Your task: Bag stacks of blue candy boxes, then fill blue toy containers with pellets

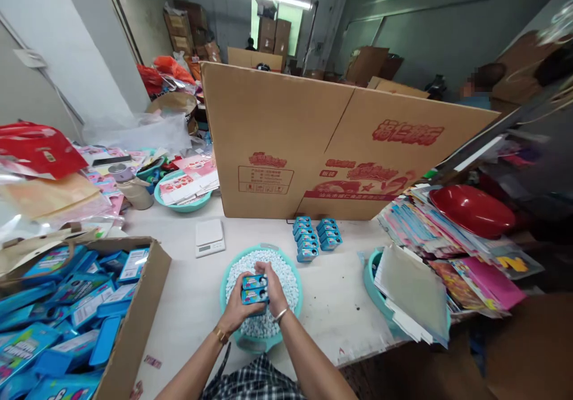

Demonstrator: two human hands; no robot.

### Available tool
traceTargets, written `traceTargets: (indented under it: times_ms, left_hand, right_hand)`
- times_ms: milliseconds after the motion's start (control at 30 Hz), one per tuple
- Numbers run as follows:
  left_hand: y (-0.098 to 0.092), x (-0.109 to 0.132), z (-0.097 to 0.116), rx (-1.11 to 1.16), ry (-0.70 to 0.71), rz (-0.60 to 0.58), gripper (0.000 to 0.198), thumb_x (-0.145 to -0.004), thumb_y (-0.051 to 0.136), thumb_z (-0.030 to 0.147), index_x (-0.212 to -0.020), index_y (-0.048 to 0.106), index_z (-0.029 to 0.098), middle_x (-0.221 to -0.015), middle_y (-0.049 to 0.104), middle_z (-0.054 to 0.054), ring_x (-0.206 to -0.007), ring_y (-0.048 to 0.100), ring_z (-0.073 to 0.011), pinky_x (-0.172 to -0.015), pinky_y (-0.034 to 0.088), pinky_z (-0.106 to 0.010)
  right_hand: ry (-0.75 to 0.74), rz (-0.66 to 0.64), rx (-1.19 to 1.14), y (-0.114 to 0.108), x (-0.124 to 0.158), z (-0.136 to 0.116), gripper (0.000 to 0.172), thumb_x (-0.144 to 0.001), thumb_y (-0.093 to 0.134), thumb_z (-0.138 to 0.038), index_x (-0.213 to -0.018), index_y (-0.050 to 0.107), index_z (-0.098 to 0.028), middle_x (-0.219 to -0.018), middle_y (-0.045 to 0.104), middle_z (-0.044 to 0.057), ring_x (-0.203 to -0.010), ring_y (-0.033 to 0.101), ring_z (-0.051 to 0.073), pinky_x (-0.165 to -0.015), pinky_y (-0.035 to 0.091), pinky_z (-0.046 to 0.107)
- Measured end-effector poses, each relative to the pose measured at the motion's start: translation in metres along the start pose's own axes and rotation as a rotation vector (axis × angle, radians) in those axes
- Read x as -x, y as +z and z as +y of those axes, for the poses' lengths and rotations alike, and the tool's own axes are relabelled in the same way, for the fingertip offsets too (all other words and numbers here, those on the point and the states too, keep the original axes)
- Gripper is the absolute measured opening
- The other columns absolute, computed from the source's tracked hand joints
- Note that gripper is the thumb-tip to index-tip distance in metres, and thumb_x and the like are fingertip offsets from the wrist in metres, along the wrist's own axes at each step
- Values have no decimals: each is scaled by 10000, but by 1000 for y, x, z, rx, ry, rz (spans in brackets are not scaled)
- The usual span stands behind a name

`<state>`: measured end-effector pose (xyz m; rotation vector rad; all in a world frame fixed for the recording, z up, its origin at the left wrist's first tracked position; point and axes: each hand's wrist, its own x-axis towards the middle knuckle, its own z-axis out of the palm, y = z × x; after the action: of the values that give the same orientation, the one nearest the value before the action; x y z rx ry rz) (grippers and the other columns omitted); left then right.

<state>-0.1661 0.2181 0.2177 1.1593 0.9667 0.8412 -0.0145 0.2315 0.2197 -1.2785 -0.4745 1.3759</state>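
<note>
My left hand (236,310) is wrapped round a pair of small blue tins (254,295), held one above the other over a turquoise basin (224,295). Cupped against the right end of these tins is my right hand (275,289), its fingers curled over their far side. A few white bits show by its fingertips; whether it pinches any is too small to tell. Small white pellets (289,277) fill the basin below both hands. Beyond the basin, similar blue tins (307,242) stand in two rows on the white table (340,298).
An open carton (147,292) of blue tins stands at left. A white scale (209,237) lies behind the basin. A large cardboard sheet (286,131) rises across the back. At right are a papers-topped basin (371,280), printed packets (416,227) and a red bowl (474,209).
</note>
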Motion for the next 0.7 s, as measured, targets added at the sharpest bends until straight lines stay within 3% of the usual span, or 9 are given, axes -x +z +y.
traceTargets:
  times_ms: [133, 267, 367, 533, 600, 700]
  left_hand:
    - [0, 0, -2, 14, 39, -8, 770, -571, 862, 265, -1228, 461, 262, -1246, 573, -61, -1115, 602, -265, -983, 479, -410]
    - [-3, 3, 8, 32, 22, -28, 797, -564, 871, 283, -1228, 431, 263, -1198, 567, -57, -1073, 607, -264, -947, 502, -425]
    - [-10, 14, 29, 8, 54, -70, 788, -586, 865, 278, -1242, 430, 264, -1240, 541, -69, -1121, 579, -280, -974, 485, -434]
    - [-22, 34, 69, -25, 151, -103, 765, -615, 844, 252, -1260, 434, 276, -1311, 492, -92, -1218, 510, -317, -1016, 453, -439]
    - [-22, 36, 80, -65, 230, -114, 754, -601, 849, 243, -1244, 454, 262, -1284, 493, -91, -1242, 484, -322, -1036, 435, -429]
    - [-17, 34, 90, -77, 300, -112, 729, -609, 837, 218, -1233, 463, 261, -1251, 490, -81, -1232, 488, -306, -1035, 429, -410]
  right_hand:
    - [-88, 29, 74, 15, 11, 0, 679, -795, 508, -759, -1123, 695, -196, -1195, 702, 93, -1221, 574, 261, -1106, 341, 405]
    - [-62, -64, -11, 19, 24, -16, 608, -826, 511, -718, -1122, 687, -217, -1228, 686, 86, -1237, 564, 261, -1100, 349, 420]
    - [-20, -55, -154, 2, 31, -34, 583, -869, 459, -692, -1173, 647, -231, -1205, 699, 79, -1245, 566, 258, -1116, 318, 464]
    - [-79, -5, -135, -29, 50, -55, 514, -912, 446, -635, -1178, 636, -238, -1258, 670, 79, -1280, 540, 257, -1151, 271, 490]
    - [-150, -22, -73, -23, 64, -56, 508, -946, 397, -610, -1221, 614, -242, -1277, 655, 80, -1284, 536, 252, -1159, 272, 495]
    - [-278, -157, 153, 3, 90, -55, 523, -973, 377, -568, -1381, 497, -264, -1435, 528, 70, -1376, 431, 244, -1190, 248, 478]
